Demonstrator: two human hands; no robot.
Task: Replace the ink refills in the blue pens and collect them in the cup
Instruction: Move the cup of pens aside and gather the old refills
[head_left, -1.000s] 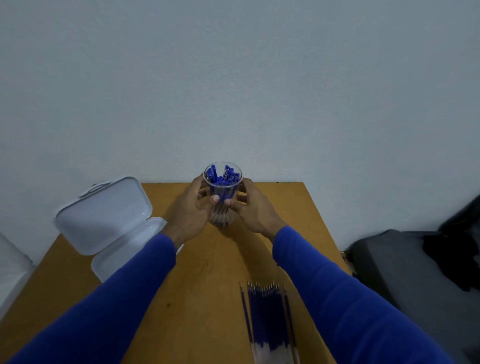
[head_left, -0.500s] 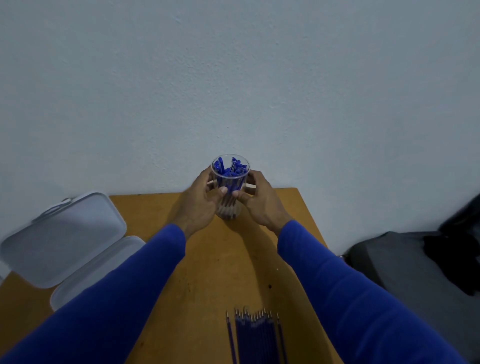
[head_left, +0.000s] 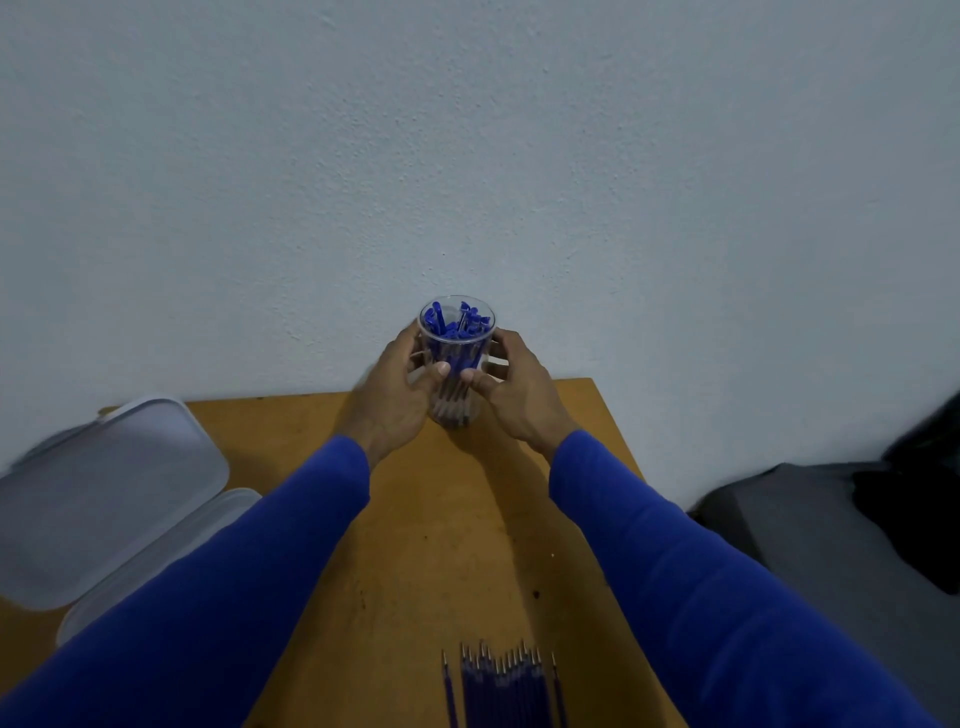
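While both hands closed on it from either side, the clear plastic cup (head_left: 456, 358) stood upright at the far edge of the wooden table (head_left: 452, 545), close to the pale wall (head_left: 467, 156). Left hand (head_left: 397, 397) wrapped the cup's left side, thumb laid across the front; right hand (head_left: 519, 389) mirrored it on the right side, thumb also across the front, the two thumb tips near each other but apart. Fingers of both hands curled round the back of the cup. Blue pens (head_left: 457, 322) filled the cup, caps up (count not legible). Both forearms, in blue sleeves (head_left: 675, 561), reached forward and converged on the cup.

Near edge of table, between the forearms: a bundle of ink refills (head_left: 501, 686) lying side by side, metal tips pointing away from the person, lower ends cut off by the frame. Left of table: an open white hinged plastic box (head_left: 104, 499), lid tilted back, base partly hidden under the left sleeve; its outline was blurred. Whether the cup's base touched the table could not be told, the hands covering it. Right of table: a dark grey object (head_left: 831, 545), unidentifiable.
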